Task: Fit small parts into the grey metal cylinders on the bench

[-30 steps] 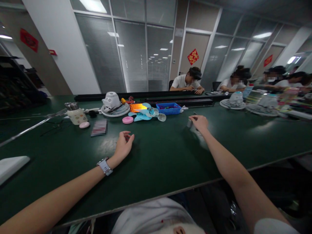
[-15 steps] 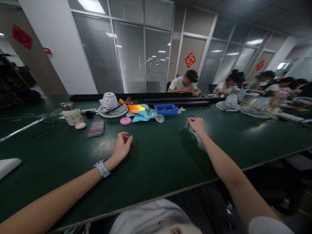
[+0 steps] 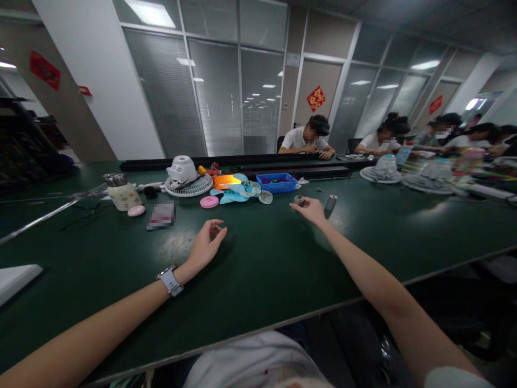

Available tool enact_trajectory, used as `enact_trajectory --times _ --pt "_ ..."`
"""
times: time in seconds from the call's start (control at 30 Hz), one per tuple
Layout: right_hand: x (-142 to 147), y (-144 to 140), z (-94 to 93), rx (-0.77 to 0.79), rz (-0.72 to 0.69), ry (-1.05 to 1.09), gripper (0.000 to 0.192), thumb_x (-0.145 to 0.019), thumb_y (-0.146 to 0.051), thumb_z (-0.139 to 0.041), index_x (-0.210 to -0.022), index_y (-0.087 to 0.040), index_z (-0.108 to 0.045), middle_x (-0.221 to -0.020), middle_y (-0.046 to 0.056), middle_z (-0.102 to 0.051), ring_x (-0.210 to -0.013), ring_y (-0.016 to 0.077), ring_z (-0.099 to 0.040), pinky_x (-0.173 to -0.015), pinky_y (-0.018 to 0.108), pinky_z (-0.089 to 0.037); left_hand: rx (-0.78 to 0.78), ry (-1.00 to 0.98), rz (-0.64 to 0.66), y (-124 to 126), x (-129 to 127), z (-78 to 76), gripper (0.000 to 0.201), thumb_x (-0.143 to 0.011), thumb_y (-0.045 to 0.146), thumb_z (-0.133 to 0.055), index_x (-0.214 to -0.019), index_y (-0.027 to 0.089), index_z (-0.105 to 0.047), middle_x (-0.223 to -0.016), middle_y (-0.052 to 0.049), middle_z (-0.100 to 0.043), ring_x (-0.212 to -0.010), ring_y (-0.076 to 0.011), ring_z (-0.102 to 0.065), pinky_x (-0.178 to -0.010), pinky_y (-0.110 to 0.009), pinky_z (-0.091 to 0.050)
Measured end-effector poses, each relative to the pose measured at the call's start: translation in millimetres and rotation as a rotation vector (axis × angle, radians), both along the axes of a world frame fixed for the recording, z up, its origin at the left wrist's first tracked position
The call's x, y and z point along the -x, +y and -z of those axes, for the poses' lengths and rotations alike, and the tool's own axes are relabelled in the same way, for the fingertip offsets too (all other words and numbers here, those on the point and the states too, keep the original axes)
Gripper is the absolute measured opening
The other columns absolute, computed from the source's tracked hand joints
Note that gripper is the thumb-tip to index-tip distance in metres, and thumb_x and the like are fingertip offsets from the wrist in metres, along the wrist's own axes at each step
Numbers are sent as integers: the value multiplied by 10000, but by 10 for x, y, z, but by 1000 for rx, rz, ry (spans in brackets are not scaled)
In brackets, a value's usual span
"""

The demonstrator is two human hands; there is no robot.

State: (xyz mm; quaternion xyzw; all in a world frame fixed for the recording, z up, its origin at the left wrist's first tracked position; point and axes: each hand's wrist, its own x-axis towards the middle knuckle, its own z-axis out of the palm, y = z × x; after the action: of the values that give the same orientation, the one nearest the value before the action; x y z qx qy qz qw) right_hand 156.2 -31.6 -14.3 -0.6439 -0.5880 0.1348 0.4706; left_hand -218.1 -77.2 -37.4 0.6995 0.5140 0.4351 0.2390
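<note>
both arms stretched forward — left hand [image 3: 208, 242] loosely curled, right hand [image 3: 311, 209] pinching.

right hand [image 3: 312, 208] moved left, off grey cylinder [image 3: 330, 202] (now uncovered)

Both forearms were bare from wrist to upper arm; no gloves, no rings visible on either of the hands. Left hand [image 3: 207, 242] had a watch [image 3: 169, 281] at the wrist w/ a light grey-white strap and a squarish pale case, face angled away so dial unreadable. Right hand [image 3: 312, 209] wore nothing at wrist; a short white sleeve [image 3: 456, 377] showed at the right shoulder, bottom-right corner of view. Torso was in a white top [image 3: 258, 361], fabric slightly creased, w/ a tiny red speck near the middle, too small to tell what; dark clothing below the white top, blurred, details unclear.
</note>
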Motion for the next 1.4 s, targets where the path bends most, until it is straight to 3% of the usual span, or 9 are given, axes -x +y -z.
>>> enact_trajectory --times 0.13,0.23,0.53,0.67,0.83,1.0,1.2,1.3,1.4 --pt "971 -311 1 -27 -508 109 408 -694 -393 -801 -1022 -157 -742 -974 76 -757 -865 203 -707 -810 325 -551 -60 78 189 -177 -125 -124 494 -877 505 -565 -1300 250 -559 -1113 -59 -636 -939 -195 -606 -714 -309 -481" --pt "1451 -577 43 13 -727 87 323 -711 -354 -793 -962 -156 -750 -896 46 -756 -814 188 -699 -751 286 -535 -86 96 268 -273 -202 -183 462 -905 488 -542 -1311 273 -588 -1116 -59 -632 -960 -188 -602 -763 -313 -488" --pt "1551 -724 100 32 -684 -53 322 -749 -398 -770 -981 -175 -744 -848 27 -744 -753 173 -681 -710 269 -499 -40 15 256 -176 -276 -312 350 -829 524 -633 -973 237 -773 -966 -63 -692 -921 -213 -638 -815 -345 -492" --pt "1570 -753 92 46 -687 -35 340 -749 -421 -770 -997 -190 -742 -914 34 -753 -813 186 -695 -768 293 -525 -67 -41 130 -151 -238 -437 382 -816 540 -626 -975 224 -772 -986 -72 -724 -892 -219 -635 -781 -342 -493" --pt "1578 -784 45 62 -686 2 373 -741 -404 -783 -1052 -204 -739 -961 42 -758 -860 198 -706 -816 325 -549 -40 115 70 -85 -39 -294 344 -803 534 -628 -942 264 -790 -911 -63 -730 -868 -240 -628 -792 -368 -477" --pt "1025 -420 -14 -38 -466 70 400 -737 -396 -776 -1067 -173 -731 -1016 73 -753 -894 205 -708 -838 338 -554 -1 346 146 -31 48 -63 296 -802 542 -627 -927 332 -794 -844 -45 -712 -830 -241 -614 -797 -381 -453" --pt "-123 58 24 69 219 -131 352 -763 -416 -728 -1026 -182 -737 -999 95 -751 -965 261 -692 -864 372 -527 -27 313 144 -9 38 -42 426 -808 580 -606 -1104 306 -745 -838 -41 -691 -791 -215 -598 -775 -360 -448" --pt "-402 126 67 187 333 -197 353 -761 -431 -717 -1015 -187 -736 -1022 109 -740 -982 288 -685 -865 396 -516 -12 184 25 8 33 -39 568 -850 585 -536 -1294 242 -629 -845 -37 -661 -750 -194 -586 -723 -334 -454" --pt "-405 128 69 281 362 -143 383 -753 -416 -718 -1055 -180 -706 -1083 140 -712 -1028 307 -666 -896 425 -501 11 24 -132 13 20 -41 616 -882 551 -489 -1371 178 -524 -908 -53 -634 -768 -190 -581 -703 -325 -459"
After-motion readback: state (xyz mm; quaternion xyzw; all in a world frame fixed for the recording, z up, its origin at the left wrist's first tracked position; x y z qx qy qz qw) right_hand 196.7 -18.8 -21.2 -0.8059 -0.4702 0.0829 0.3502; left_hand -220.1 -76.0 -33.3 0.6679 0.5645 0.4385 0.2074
